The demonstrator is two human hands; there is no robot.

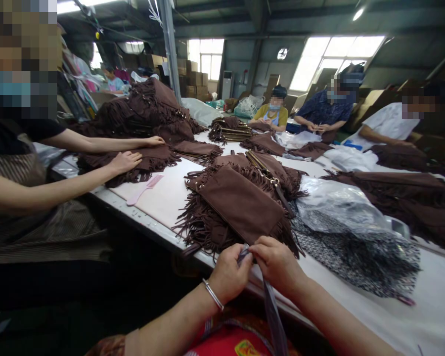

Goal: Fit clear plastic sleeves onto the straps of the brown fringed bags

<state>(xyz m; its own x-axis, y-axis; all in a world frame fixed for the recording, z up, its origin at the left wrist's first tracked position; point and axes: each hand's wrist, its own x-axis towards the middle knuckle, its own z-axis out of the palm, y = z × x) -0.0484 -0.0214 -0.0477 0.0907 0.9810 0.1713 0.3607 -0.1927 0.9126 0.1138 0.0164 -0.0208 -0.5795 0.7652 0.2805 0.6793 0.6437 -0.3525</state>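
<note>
Grey strip [274, 316] hangs from pinched fingers of left hand [230, 274] and right hand [278, 259] at the near edge of the table [430, 306] — a hard tug could snag fringe on the brown bag [244, 202] just beyond.

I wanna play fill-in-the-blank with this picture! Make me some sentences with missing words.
1. The camera wearer's bare left hand and ____ hand hold a thin, greyish strip.
2. A silver metal bangle circles that person's ____ wrist.
3. The nearest flat, fringed bag is coloured ____.
4. A pink, long-toothed ____ lies on the pale tabletop.

Missing words: right; left; brown; comb.
</note>
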